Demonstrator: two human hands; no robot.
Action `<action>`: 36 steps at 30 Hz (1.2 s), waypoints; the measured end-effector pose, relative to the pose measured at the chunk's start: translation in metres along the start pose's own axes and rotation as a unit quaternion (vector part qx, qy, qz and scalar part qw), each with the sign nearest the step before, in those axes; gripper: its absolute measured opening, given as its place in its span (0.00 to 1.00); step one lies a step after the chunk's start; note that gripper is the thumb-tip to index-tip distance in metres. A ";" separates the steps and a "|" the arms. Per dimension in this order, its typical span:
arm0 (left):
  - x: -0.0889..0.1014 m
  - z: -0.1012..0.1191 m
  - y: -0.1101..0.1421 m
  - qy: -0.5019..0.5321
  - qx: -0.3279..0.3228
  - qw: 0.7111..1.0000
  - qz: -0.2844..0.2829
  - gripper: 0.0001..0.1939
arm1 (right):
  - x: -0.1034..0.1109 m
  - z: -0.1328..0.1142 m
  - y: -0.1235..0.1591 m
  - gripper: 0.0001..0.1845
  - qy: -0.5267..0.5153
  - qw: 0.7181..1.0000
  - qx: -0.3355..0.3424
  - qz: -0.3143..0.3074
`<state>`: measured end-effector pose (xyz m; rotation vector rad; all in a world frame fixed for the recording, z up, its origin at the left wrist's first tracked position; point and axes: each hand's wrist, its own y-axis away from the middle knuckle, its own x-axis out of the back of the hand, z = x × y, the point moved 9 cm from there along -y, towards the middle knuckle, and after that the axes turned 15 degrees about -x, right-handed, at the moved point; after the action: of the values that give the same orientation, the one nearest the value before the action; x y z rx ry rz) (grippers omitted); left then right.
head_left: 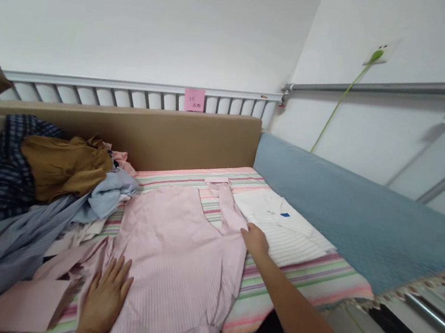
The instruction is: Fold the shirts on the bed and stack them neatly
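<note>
A pink striped shirt [178, 253] lies spread on a striped sheet [338, 283], one sleeve stretching out at the lower left. My left hand [107, 296] rests flat on the shirt's left side, fingers spread. At the opposite edge, my right hand [256, 240] pinches the pink cloth between thumb and fingers. Just beyond that hand is a folded white striped shirt [284, 226] with a small blue label near its collar.
Heaped clothes at left include a mustard garment [67, 165], a dark plaid garment [10, 160] and blue cloth [108, 192]. A tan board [193, 141] borders the back; a blue padded side [336, 203] runs along the right. A green cord [339, 103] hangs from a wall socket.
</note>
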<state>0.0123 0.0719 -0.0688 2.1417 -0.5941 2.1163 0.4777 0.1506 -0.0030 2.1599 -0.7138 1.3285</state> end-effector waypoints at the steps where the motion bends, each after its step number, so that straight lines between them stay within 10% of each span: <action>1: 0.000 0.000 0.000 -0.001 -0.001 1.000 0.004 0.26 | 0.005 0.007 0.000 0.15 -0.001 1.000 -0.006 0.005; 5: 0.000 -0.003 0.000 0.003 -0.007 1.000 0.020 0.26 | 0.019 0.018 0.008 0.14 -0.009 1.000 -0.013 0.027; 8: 0.004 -0.002 0.000 0.014 -0.007 0.999 0.039 0.25 | 0.017 -0.019 0.046 0.18 -0.038 0.994 0.091 0.054; 15: 0.017 0.063 -0.017 0.102 -0.118 0.986 0.055 0.23 | -0.082 -0.116 0.206 0.25 -0.039 0.871 0.473 -0.124; 23: 0.005 0.032 -0.057 0.171 -0.070 0.982 -0.037 0.26 | -0.108 -0.105 0.101 0.27 0.083 0.948 0.302 -0.053; 30: -0.007 -0.002 -0.081 0.130 -0.026 0.991 -0.003 0.25 | -0.124 -0.145 0.150 0.27 0.020 0.905 0.416 -0.087; 36: -0.006 -0.007 -0.094 0.116 -0.039 0.992 0.010 0.26 | -0.123 -0.147 0.082 0.29 0.085 0.971 0.223 -0.034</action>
<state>0.0356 0.1622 -0.0540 1.8225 -0.6643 2.2677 0.2812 0.2075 -0.0444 2.3384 -0.2876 1.7417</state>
